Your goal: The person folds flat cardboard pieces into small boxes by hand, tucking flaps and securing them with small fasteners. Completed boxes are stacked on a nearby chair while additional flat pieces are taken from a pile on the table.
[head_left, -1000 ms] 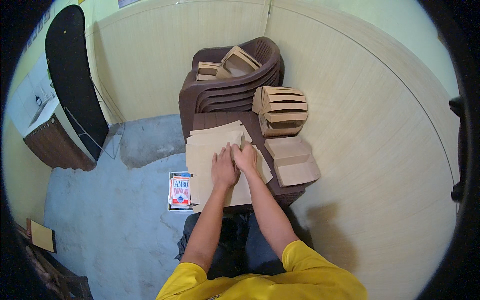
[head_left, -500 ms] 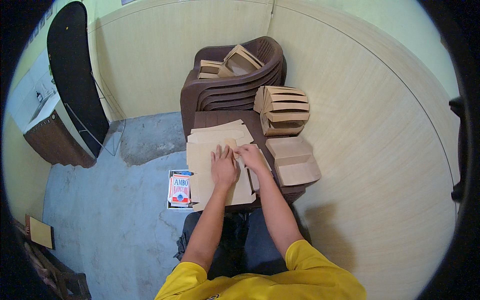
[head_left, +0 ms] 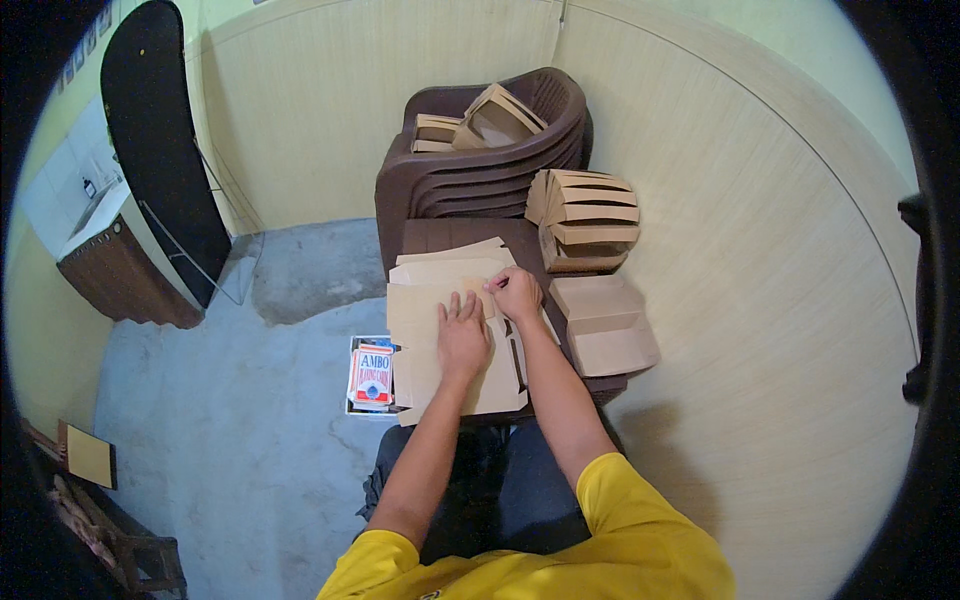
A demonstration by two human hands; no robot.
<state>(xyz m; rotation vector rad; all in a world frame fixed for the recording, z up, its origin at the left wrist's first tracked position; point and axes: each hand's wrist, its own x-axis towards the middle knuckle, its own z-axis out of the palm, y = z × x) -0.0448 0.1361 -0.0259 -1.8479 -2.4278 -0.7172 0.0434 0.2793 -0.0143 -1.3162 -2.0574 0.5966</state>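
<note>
Flat tan cardboard box blanks (head_left: 420,350) lie in a pile on the brown plastic surface before me. My left hand (head_left: 464,340) rests palm down on the top blank, fingers spread. Just right of it, my right hand (head_left: 517,294) is closed, thumb and fingertips pinched together close above the cardboard near its right edge. What the pinch holds, if anything, is too small to make out. Between the two hands a small, slightly more orange patch (head_left: 475,288) shows on the cardboard. Folded flaps and a dark slot lie under my right forearm.
An open folded carton (head_left: 605,315) stands to the right, and behind it a bundle of nested cartons (head_left: 585,210). More cartons (head_left: 500,118) sit on the stacked brown chairs (head_left: 400,190). A white box with card packs (head_left: 373,375) stands at left. The wood-panelled wall (head_left: 760,250) closes the right side.
My right hand has drawn slightly up and away from my left hand, still pinched. My left hand stays flat on the cardboard. The whole view has shifted a little.
</note>
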